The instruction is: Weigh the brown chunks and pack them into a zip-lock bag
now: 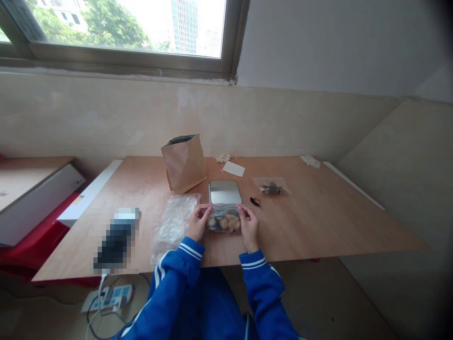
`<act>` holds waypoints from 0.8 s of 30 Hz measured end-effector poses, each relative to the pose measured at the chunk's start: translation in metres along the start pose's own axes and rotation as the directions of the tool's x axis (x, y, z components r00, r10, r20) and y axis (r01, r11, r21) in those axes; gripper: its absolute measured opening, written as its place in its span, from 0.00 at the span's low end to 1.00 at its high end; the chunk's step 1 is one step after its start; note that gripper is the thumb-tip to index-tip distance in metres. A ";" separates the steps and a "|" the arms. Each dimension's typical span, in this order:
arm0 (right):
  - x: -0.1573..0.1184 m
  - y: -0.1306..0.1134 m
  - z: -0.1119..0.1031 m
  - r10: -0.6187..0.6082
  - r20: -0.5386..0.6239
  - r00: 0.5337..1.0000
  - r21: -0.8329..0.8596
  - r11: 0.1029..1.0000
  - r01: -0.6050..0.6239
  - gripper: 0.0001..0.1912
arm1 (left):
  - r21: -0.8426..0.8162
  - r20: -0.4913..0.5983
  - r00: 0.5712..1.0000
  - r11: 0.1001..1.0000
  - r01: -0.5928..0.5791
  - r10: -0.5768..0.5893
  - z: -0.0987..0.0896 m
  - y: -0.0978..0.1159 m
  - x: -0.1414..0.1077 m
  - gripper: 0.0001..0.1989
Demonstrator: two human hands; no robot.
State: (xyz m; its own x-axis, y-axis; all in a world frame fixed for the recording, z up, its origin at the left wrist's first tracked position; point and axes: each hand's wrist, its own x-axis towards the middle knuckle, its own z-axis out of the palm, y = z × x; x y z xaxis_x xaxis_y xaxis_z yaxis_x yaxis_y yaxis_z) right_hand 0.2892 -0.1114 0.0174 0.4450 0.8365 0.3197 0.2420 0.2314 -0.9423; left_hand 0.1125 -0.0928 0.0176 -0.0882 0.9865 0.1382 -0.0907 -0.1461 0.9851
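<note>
Left hand [198,224]: pinching the filled bag [224,223] at its top left corner
Right hand [250,227]: pinching its top right corner
Filled bag: by the table's [311,222] front edge — before the silver square [225,191]

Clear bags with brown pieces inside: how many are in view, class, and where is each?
2. The near bag is held at its top by the left hand and right hand; the far bag lies right of the silver square. The paper bag could hide more.

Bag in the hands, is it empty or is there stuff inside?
There's stuff inside: tan and dark pieces show through the clear bag.
</note>
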 end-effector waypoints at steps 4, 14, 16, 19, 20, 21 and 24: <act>-0.001 0.000 -0.001 0.017 -0.019 1.000 -0.007 1.000 -0.017 0.23 | -0.038 -0.022 1.000 0.999 0.014 -0.015 0.000 0.003 0.000 0.17; -0.002 -0.005 -0.001 0.013 -0.031 0.999 -0.054 0.998 -0.014 0.26 | -0.003 -0.047 0.999 1.000 -0.011 0.011 -0.002 0.007 0.000 0.18; -0.002 -0.003 -0.001 0.013 -0.029 0.999 -0.056 0.998 -0.015 0.25 | 0.012 -0.056 0.998 1.000 -0.009 0.010 -0.002 0.007 0.000 0.18; -0.002 0.001 -0.001 -0.014 -0.043 0.999 -0.075 0.997 0.010 0.24 | 0.046 -0.052 0.998 0.999 -0.023 0.026 -0.003 0.009 -0.001 0.19; -0.002 0.003 -0.001 -0.025 -0.048 0.999 -0.089 0.996 0.021 0.23 | 0.060 -0.050 0.998 0.998 -0.034 0.037 -0.003 0.010 -0.002 0.19; -0.002 0.004 -0.001 -0.034 -0.055 0.998 -0.105 0.994 0.028 0.23 | 0.075 -0.049 0.998 0.996 -0.045 0.049 -0.003 0.011 -0.003 0.18; -0.003 0.007 -0.001 -0.039 -0.080 0.996 -0.125 0.992 0.029 0.23 | 0.104 -0.054 0.996 0.992 -0.065 0.071 -0.002 0.011 -0.004 0.19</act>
State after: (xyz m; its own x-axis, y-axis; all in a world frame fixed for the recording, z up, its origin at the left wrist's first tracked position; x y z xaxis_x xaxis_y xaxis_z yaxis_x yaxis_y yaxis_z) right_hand 0.2907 -0.1127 0.0103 0.5025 0.7844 0.3635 0.3604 0.1921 -0.9128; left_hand 0.1103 -0.0983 0.0280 -0.1480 0.9681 0.2022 0.0189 -0.2016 0.9793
